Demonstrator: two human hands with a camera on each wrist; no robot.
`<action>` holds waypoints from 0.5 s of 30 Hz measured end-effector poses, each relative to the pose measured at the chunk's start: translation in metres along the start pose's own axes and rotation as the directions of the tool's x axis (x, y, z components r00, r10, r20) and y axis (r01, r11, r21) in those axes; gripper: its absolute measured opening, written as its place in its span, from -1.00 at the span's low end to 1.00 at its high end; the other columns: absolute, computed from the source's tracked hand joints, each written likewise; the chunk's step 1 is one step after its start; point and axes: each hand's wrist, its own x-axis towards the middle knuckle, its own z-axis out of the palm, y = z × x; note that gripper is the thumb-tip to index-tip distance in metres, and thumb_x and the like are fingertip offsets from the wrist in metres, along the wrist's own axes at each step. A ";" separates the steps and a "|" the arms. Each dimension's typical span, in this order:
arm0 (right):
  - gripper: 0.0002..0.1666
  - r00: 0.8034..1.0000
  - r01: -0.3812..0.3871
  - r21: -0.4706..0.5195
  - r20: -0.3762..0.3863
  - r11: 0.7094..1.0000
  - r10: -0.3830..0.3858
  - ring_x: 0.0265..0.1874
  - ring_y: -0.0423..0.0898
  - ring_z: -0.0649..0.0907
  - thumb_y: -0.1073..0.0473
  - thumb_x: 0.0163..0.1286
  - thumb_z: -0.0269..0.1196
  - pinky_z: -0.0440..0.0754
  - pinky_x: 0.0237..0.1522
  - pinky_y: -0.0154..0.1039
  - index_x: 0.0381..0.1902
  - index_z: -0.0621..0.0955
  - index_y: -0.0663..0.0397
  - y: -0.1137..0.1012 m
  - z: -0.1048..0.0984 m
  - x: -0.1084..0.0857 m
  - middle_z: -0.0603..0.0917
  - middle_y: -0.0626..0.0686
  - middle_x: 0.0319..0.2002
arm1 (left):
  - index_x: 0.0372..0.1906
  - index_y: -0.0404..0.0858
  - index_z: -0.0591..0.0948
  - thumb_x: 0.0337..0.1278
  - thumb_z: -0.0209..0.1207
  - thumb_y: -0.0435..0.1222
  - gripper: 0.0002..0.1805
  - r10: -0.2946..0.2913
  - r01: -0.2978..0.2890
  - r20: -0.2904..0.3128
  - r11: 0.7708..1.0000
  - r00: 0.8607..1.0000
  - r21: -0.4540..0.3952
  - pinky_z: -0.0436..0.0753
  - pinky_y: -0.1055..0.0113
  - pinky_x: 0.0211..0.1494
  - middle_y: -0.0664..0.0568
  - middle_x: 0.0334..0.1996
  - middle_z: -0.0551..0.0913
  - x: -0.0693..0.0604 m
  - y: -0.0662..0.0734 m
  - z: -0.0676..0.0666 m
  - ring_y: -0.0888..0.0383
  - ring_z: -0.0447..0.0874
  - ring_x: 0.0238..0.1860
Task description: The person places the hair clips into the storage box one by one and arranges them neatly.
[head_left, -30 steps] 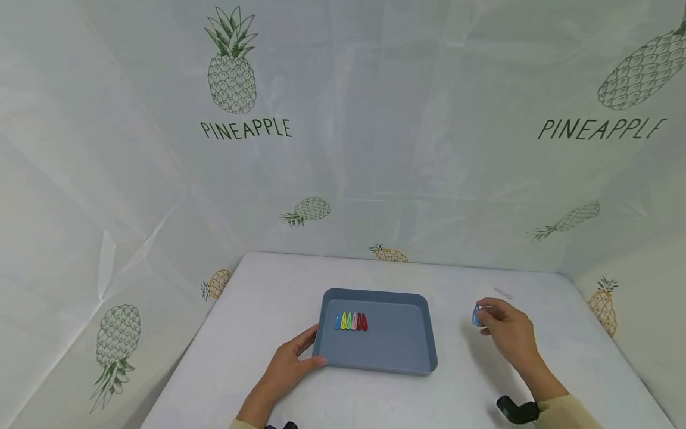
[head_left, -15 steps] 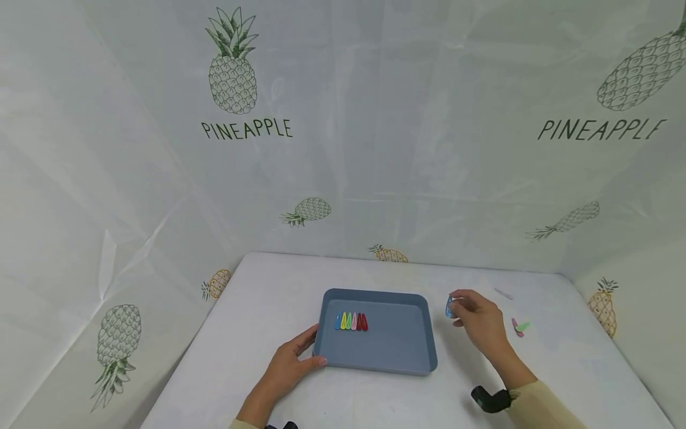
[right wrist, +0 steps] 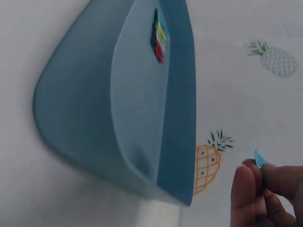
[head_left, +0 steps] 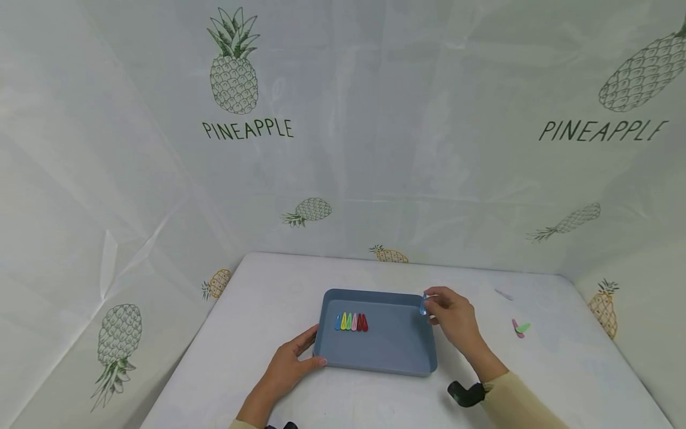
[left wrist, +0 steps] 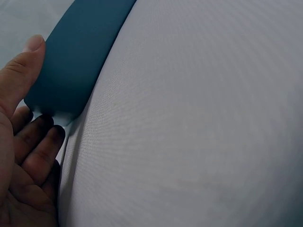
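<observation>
My right hand (head_left: pixel 454 317) pinches a blue snap hair clip (head_left: pixel 423 304) between thumb and fingertips, above the far right corner of a blue-grey tray (head_left: pixel 396 354). In the right wrist view the hair clip's pointed end (right wrist: pixel 258 158) sticks up from the fingers. My left hand (head_left: pixel 287 370) holds the tray's near left corner, thumb at the front wall and fingers along the left side. Inside the tray, toward its left, lies a neat row of several snap hair clips (head_left: pixel 354 322): blue, yellow, green, pink and reds.
Right of the tray, a pink hair clip (head_left: pixel 517 329) and a green hair clip (head_left: pixel 523 328) lie together on the white table (head_left: pixel 375 402). Farther back lies a pale, thin clip (head_left: pixel 504 294). A pineapple-print sheet (head_left: pixel 375 149) rises behind the table.
My right hand has moved left with the blue hair clip, from beside the tray to over its right edge, uncovering the pink and green hair clips. My left hand has stayed put.
</observation>
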 end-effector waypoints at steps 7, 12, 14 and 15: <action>-0.73 0.999 -0.034 0.046 0.031 0.998 0.032 -0.29 -0.09 0.79 0.33 0.49 0.33 0.83 -0.33 -0.30 0.11 0.69 0.18 -0.006 0.017 0.002 0.78 0.18 -0.15 | 0.58 -0.07 0.42 0.13 0.50 0.08 -0.07 -0.001 0.001 0.003 1.000 1.000 0.007 0.38 -0.23 0.56 -0.02 0.50 0.50 0.000 -0.002 0.001 -0.13 0.43 0.54; -0.74 0.998 -0.047 0.075 0.035 0.996 0.045 -0.29 -0.07 0.80 0.36 0.47 0.34 0.82 -0.35 -0.30 0.08 0.70 0.18 -0.012 0.028 0.004 0.78 0.18 -0.16 | 0.58 -0.06 0.42 0.12 0.50 0.10 -0.06 -0.001 0.001 0.003 1.000 1.000 0.014 0.40 -0.24 0.55 -0.01 0.50 0.50 0.000 -0.003 0.002 -0.12 0.44 0.54; -0.75 0.998 -0.056 0.078 0.037 0.995 0.053 -0.30 -0.07 0.79 0.35 0.47 0.34 0.82 -0.37 -0.30 0.07 0.71 0.17 -0.014 0.033 0.005 0.79 0.17 -0.17 | 0.59 -0.05 0.41 0.12 0.50 0.11 -0.05 -0.004 0.004 0.003 1.000 1.000 0.009 0.40 -0.23 0.56 0.01 0.50 0.50 0.000 -0.003 0.001 -0.09 0.44 0.54; -0.75 0.998 -0.061 0.079 0.039 0.995 0.058 -0.32 -0.06 0.80 0.36 0.46 0.34 0.82 -0.38 -0.29 0.07 0.71 0.17 -0.015 0.037 0.006 0.79 0.17 -0.18 | 0.58 -0.05 0.41 0.12 0.50 0.11 -0.05 -0.003 0.003 0.003 1.000 1.000 0.009 0.40 -0.23 0.56 0.01 0.50 0.50 0.000 -0.003 0.001 -0.09 0.44 0.54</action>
